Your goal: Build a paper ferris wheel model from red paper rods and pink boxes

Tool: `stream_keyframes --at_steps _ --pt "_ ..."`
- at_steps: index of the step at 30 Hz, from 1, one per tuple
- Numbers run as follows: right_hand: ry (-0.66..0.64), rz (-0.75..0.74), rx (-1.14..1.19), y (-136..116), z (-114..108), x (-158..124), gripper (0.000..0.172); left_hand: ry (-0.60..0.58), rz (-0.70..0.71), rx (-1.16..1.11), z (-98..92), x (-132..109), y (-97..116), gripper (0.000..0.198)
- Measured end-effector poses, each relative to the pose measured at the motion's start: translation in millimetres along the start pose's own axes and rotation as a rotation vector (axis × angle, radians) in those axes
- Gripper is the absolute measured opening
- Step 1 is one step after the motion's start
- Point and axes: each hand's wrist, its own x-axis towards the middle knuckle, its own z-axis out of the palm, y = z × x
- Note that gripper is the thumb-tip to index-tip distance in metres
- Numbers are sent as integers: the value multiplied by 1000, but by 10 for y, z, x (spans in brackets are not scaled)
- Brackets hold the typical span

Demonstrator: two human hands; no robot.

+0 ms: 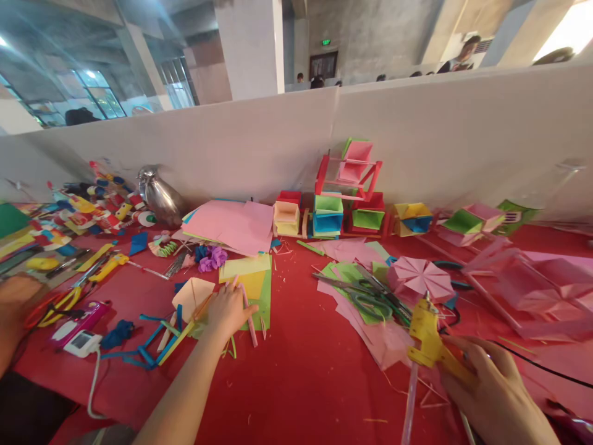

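My left hand (pixel 227 311) reaches onto the red table (pixel 306 364) with its fingers curled round a thin pink paper stick (pixel 248 312). It rests at the edge of a yellow and green paper sheet (pixel 252 281), beside a peach folded paper shape (pixel 193 295). My right hand (pixel 491 386) at the lower right grips a yellow glue gun (pixel 428 337), nozzle pointing up towards a pink pleated paper disc (pixel 419 278). A black cord (pixel 542 366) runs from the gun off to the right.
Green-handled scissors (pixel 370 296) lie on pink and green paper scraps. Coloured paper boxes (pixel 345 207) stack against the white partition (pixel 278 142). A pink paper pile (pixel 231 225), a silver kettle (pixel 160 194) and craft clutter fill the left. Another person's hand (pixel 16 303) is at the far left.
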Motion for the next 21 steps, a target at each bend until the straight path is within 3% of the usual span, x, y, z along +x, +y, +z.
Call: stream_keyframes --at_steps 4,7,14,17,21 --pt "27 -86 -62 136 126 -8 33 -10 32 -1 -46 -23 -31 20" --pt "26 -184 -126 126 113 27 35 -3 74 -12 -96 -57 59 19" --pt "99 -303 -136 -354 -47 172 41 -36 121 3 -88 29 327 48" --pt "80 -333 -76 -524 -23 146 38 -47 129 1 -77 61 279 45" --pt "51 -335 -2 -604 77 72 35 -62 116 -23 -40 84 219 27"
